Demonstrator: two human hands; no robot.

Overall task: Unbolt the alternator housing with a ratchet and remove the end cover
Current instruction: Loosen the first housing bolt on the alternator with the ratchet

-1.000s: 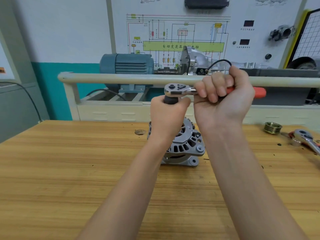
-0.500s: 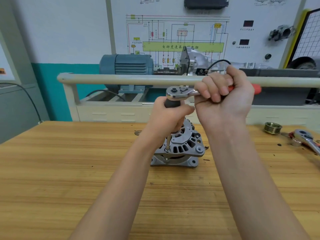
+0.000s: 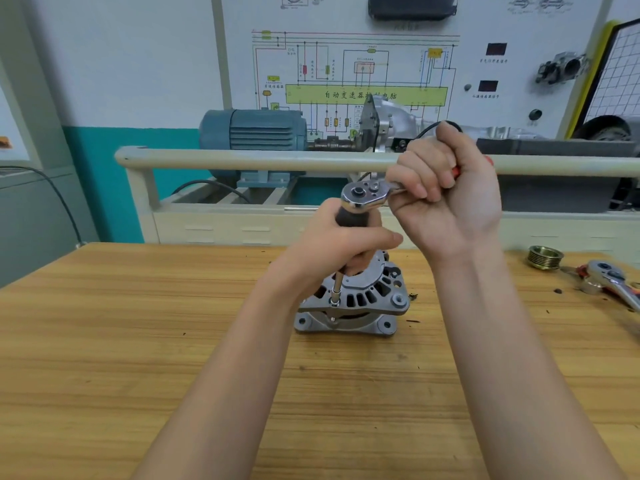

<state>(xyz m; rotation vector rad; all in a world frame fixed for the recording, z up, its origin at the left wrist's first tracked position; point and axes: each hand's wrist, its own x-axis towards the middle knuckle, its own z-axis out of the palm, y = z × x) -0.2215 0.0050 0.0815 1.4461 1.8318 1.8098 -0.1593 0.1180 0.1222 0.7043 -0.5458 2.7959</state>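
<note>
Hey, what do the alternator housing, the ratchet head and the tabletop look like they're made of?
Alternator housing: dull grey cast metal, probably aluminium, judging by its matte, slightly grainy ribs and lugs.
Ratchet head: polished, likely chrome-plated steel; it throws bright mirror-like highlights.
Tabletop: wood or a wood-look laminate with a smooth satin finish; long grain streaks show, but which one cannot be told.

Both hands [image 3: 446, 202] hold the ratchet [image 3: 363, 197] on the alternator [image 3: 363, 296].

Readable text on the wall panel

The green bar [image 3: 366, 95] on the white wiring-diagram board [image 3: 485, 109] carries Chinese characters, partly hidden by machinery: 自动变速器…电脑. Smaller labels under the 2 dark displays [image 3: 496, 49] are too small to read.
</note>
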